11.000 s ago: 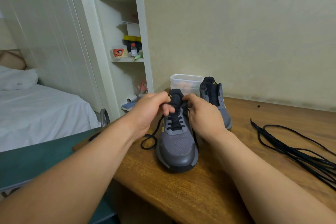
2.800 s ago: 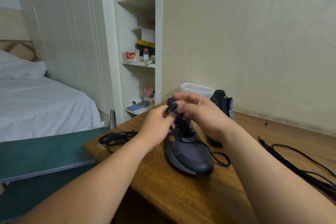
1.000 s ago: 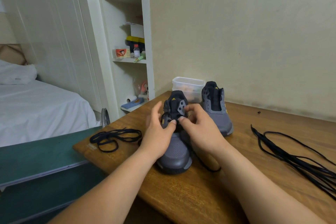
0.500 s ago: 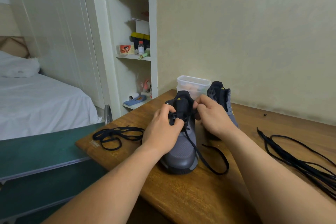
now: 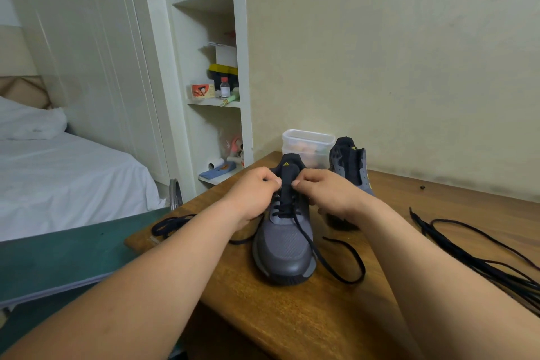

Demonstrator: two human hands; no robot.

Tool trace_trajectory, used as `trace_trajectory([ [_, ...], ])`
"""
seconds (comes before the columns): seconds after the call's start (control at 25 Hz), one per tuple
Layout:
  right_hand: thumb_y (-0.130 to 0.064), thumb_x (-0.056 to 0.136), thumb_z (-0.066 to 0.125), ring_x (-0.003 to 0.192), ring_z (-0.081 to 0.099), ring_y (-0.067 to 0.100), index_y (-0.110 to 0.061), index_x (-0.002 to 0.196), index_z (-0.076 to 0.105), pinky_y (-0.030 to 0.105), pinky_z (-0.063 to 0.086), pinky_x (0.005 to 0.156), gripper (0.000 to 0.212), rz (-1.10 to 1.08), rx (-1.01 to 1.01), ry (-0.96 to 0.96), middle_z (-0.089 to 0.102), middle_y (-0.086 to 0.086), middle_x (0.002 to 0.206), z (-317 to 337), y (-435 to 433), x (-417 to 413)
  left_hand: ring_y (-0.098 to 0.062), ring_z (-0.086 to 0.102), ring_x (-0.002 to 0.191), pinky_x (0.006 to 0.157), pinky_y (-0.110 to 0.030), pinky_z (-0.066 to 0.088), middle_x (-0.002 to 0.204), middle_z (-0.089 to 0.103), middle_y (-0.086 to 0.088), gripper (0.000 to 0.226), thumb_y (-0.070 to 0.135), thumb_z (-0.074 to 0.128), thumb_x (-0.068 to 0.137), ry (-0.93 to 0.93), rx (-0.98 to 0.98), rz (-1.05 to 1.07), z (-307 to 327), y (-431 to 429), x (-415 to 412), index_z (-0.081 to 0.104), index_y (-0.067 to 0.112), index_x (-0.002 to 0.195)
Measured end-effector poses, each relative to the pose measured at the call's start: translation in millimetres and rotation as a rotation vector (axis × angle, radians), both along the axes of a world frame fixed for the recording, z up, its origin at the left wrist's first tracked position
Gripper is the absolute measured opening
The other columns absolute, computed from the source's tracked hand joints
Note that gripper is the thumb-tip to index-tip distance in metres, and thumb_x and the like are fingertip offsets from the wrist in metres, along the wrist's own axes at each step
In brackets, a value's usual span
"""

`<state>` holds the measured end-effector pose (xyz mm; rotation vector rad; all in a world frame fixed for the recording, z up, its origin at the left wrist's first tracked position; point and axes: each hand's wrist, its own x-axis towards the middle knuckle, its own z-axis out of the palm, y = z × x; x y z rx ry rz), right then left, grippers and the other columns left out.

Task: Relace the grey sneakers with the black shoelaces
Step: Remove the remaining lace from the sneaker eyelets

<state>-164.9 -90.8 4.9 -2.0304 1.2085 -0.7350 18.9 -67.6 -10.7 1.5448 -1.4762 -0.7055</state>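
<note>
At the near corner of the wooden table (image 5: 292,324), the grey sneaker (image 5: 285,245) stands upright, toe toward us. The black shoelace (image 5: 285,215) crosses its lower eyelets. One free end runs down over the toe and loops on the tabletop to the right; another stretch trails out leftward under the left wrist.

Our left hand (image 5: 251,199) and right hand (image 5: 330,196) meet at the top of the lacing, one on each side of the black tongue. Knuckles are up and fingers curled in, thumb tips close and facing each other. Both pinch at the sneaker's upper there; whether lace or eyelet flap sits between the fingertips, we cannot tell. Our bare forearms converge from the bottom of the view.

The second sneaker (image 5: 349,165) stands just behind the right hand, with a clear plastic container (image 5: 306,143) beside it near the wall. A bundle of loose laces (image 5: 479,259) lies well apart on the right. A lace tangle (image 5: 166,226) lies at the table's left edge.
</note>
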Motion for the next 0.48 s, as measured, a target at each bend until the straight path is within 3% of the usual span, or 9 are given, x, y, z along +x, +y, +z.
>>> trace_trajectory([
  [0.12, -0.026, 0.103, 0.062, 0.094, 0.066, 0.027, -0.017, 0.101, 0.070, 0.039, 0.055, 0.083, 0.012, 0.033, 0.161, -0.092, 0.072, 0.008, 0.101, 2.5, -0.9, -5.4, -0.032, 0.070, 0.106, 0.096, -0.050, 0.057, 0.108, 0.074, -0.014, 0.025, 0.036, 0.060, 0.105, 0.087, 0.022, -0.008, 5.6, 1.8, 1.1, 0.070, 0.013, 0.102],
  [0.28, -0.015, 0.105, 0.061, 0.088, 0.069, 0.022, -0.019, 0.096, 0.071, 0.038, 0.060, 0.075, 0.014, 0.028, 0.262, -0.349, 0.073, 0.001, 0.087, -6.8, 4.7, -5.9, -0.015, 0.066, 0.097, 0.082, -0.033, 0.056, 0.111, 0.066, -0.002, 0.012, 0.032, 0.069, 0.099, -0.092, -0.080, -0.053, -13.5, 10.0, -3.3, 0.060, 0.027, 0.106],
  [0.4, -0.013, 0.104, 0.060, 0.095, 0.071, 0.025, -0.017, 0.097, 0.070, 0.042, 0.061, 0.078, 0.013, 0.048, 0.354, -0.513, 0.074, 0.005, 0.093, -14.3, 8.5, -8.6, -0.009, 0.060, 0.111, 0.096, -0.037, 0.055, 0.126, 0.057, 0.008, 0.022, 0.036, 0.066, 0.100, -0.099, -0.193, 0.000, -37.6, 13.1, -11.4, 0.055, 0.041, 0.118],
  [0.48, -0.017, 0.100, 0.065, 0.101, 0.071, 0.025, -0.014, 0.094, 0.071, 0.044, 0.059, 0.084, 0.010, 0.057, 0.374, -0.516, 0.076, 0.004, 0.098, -14.3, 10.8, -11.5, -0.009, 0.057, 0.116, 0.097, -0.034, 0.053, 0.134, 0.053, 0.009, 0.031, 0.033, 0.065, 0.102, -0.073, -0.215, 0.034, -40.8, 17.1, -16.3, 0.052, 0.042, 0.128],
])
